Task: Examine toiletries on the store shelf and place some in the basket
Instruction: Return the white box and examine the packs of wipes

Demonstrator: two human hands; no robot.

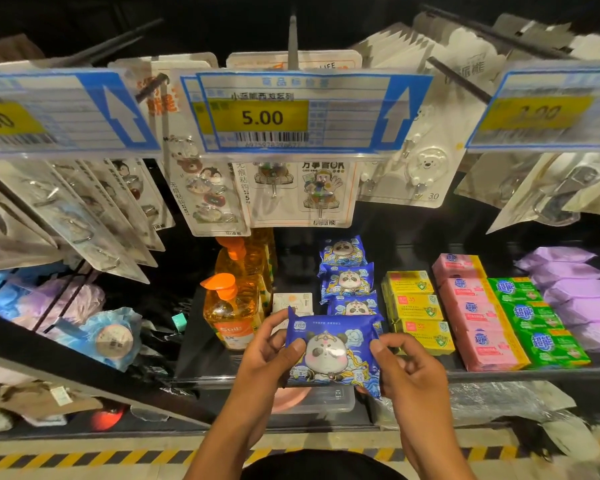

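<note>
I hold a blue pack of wipes with a cartoon panda (329,351) flat in front of the shelf, face up. My left hand (269,355) grips its left edge, thumb on the front. My right hand (404,368) pinches its right edge with the thumb on top. Behind it on the black shelf (499,374) lies a row of the same panda wipe packs (345,271). No basket is in view.
Orange pump bottles (229,306) stand left of the wipes. Yellow (413,306), pink (475,306) and green soap boxes (530,317) and purple packs (575,292) lie to the right. Hanging hook packs (302,192) and price tags (291,112) overhang the shelf. A striped floor line (84,459) runs below.
</note>
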